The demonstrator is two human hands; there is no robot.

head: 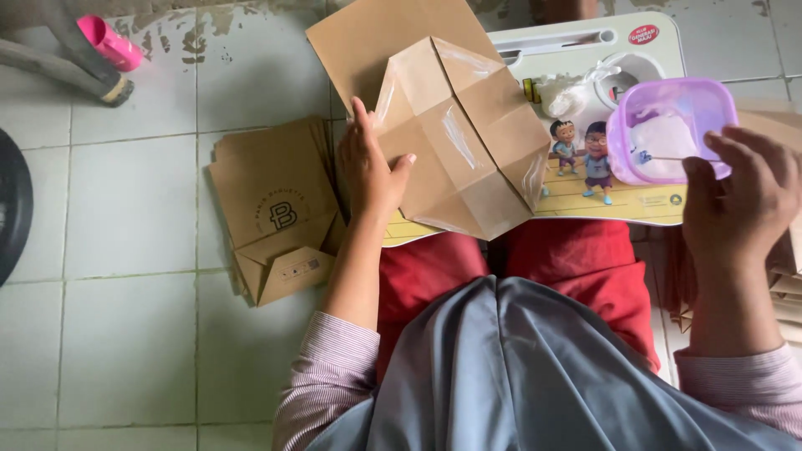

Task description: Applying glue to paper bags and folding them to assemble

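Observation:
My left hand [372, 163] presses flat on the left part of a brown paper bag [455, 138] whose bottom flaps are folded open into a diamond, lying on a small lap table [585, 200] with cartoon figures. My right hand [739, 200] grips the near edge of a translucent purple plastic box [668, 125] with white paste inside, held above the table's right side. A thin stick lies across the box near my fingers.
A stack of finished brown paper bags [276, 205] lies on the tiled floor to the left. A crumpled clear plastic bag [568, 92] sits on the table. A pink cup [109, 42] and a pipe lie at the top left. More brown paper [789, 276] shows at the right edge.

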